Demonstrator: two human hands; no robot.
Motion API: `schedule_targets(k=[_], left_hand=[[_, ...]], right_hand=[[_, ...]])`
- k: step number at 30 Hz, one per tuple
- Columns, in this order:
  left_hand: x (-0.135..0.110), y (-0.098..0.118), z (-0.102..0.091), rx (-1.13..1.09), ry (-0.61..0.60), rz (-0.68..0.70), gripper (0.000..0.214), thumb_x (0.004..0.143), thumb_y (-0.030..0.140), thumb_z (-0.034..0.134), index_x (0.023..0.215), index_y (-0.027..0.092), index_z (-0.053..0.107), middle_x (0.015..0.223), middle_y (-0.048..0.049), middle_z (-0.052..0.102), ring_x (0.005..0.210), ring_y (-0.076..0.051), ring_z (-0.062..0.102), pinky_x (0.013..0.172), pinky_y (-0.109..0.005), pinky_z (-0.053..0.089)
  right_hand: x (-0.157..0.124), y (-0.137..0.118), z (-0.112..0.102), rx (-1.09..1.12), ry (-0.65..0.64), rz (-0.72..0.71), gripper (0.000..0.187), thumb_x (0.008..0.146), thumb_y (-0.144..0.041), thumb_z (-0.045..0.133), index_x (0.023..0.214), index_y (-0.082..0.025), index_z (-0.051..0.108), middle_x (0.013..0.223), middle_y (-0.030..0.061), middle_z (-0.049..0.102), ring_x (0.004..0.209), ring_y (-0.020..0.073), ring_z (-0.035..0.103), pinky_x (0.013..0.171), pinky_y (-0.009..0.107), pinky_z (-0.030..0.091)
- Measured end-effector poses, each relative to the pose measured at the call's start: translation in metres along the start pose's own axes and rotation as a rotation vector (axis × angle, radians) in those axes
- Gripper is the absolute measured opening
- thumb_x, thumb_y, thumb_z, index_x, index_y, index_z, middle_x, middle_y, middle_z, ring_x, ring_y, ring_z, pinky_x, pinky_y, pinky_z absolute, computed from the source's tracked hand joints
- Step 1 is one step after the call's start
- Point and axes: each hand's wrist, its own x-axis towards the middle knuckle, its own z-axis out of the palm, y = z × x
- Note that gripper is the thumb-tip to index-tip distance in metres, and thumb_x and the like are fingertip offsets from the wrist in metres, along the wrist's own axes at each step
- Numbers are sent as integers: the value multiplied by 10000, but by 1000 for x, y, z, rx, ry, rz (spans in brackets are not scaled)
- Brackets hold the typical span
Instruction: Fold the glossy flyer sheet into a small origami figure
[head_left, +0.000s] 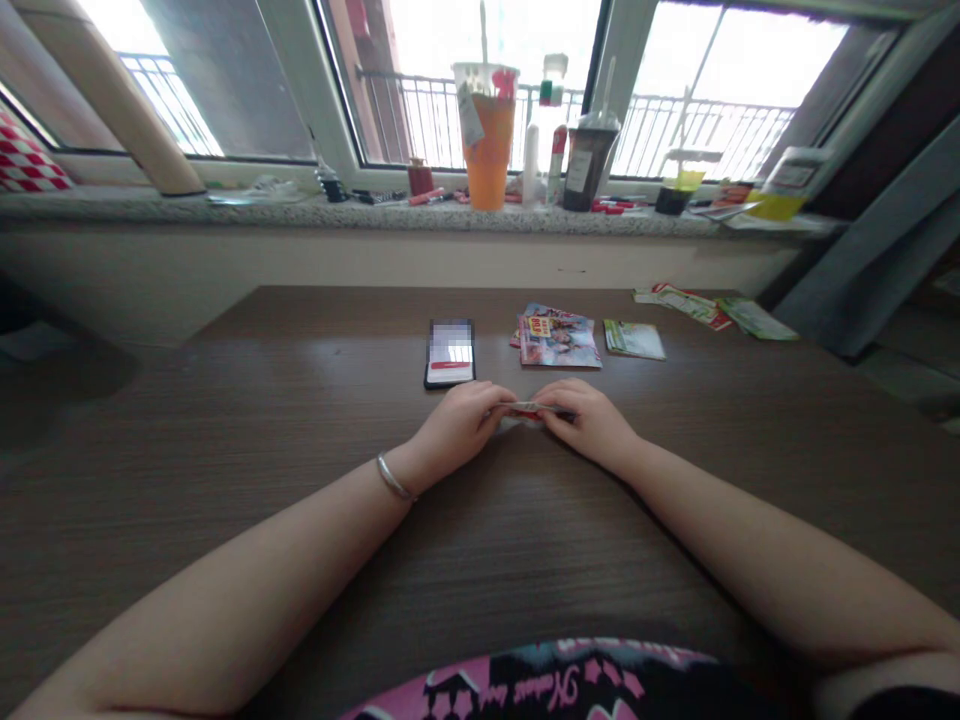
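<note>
Between my two hands is a small flat packet (529, 408), seen nearly edge-on, with some red and pale colour on it. My left hand (471, 415), with a silver bangle at the wrist, pinches its left end. The right end is pinched by the fingers of my right hand (586, 418). Both hands are low over the table, and much of the packet is hidden by fingers. Just beyond my left hand lies a phone (450, 355) with its screen lit. Past my right hand sit colourful printed packets (559, 338) and a green-and-white packet (634, 340).
More wrappers (694, 305) lie at the table's (337, 540) far right. On the windowsill (300, 212) stand an orange drink cup (489, 140), a dark drink cup (591, 160), a small red bottle (420, 178) and several other items. A grey curtain (870, 250) hangs at the right.
</note>
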Motion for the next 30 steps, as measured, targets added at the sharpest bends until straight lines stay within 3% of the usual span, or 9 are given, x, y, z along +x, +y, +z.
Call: schedule_targets(k=[6, 14, 21, 26, 30], left_hand=[[-1, 0, -6, 171, -11, 202, 221, 921, 115, 464, 984, 190, 662, 941, -46, 679, 847, -170, 572, 797, -315, 443], [-2, -4, -4, 170, -128, 239, 224, 880, 83, 482, 961, 182, 666, 961, -54, 673, 900, -171, 577, 853, -317, 453], [-2, -1, -5, 211, -195, 240, 223, 892, 110, 474, 996, 161, 664, 966, -88, 654, 946, -195, 569, 886, -345, 460], [-4, 3, -6, 244, -207, 273, 229, 897, 163, 518, 1072, 206, 660, 1090, -86, 654, 1033, -213, 584, 1008, -445, 400], [-5, 6, -7, 169, -253, 240, 203, 892, 167, 535, 1049, 209, 657, 1196, -62, 647, 1156, -235, 558, 1083, -503, 325]], right_hand=[[-1, -1, -6, -164, -43, -98, 149, 896, -223, 541, 909, -226, 689, 1003, 32, 710, 951, 193, 596, 895, 354, 472], [0, 4, -3, -159, -171, -132, 77, 816, -191, 619, 873, -211, 667, 1049, 48, 698, 1055, 220, 563, 941, 384, 454], [1, 5, -3, -45, -167, -128, 42, 789, -209, 642, 829, -203, 653, 1027, 47, 707, 1057, 212, 588, 1020, 410, 406], [3, 3, 0, -76, -143, -66, 115, 854, -176, 563, 791, -190, 657, 879, 45, 715, 950, 202, 604, 940, 376, 445], [4, 5, 1, -125, -117, 42, 91, 856, -219, 597, 835, -182, 678, 850, 54, 710, 877, 205, 600, 874, 374, 460]])
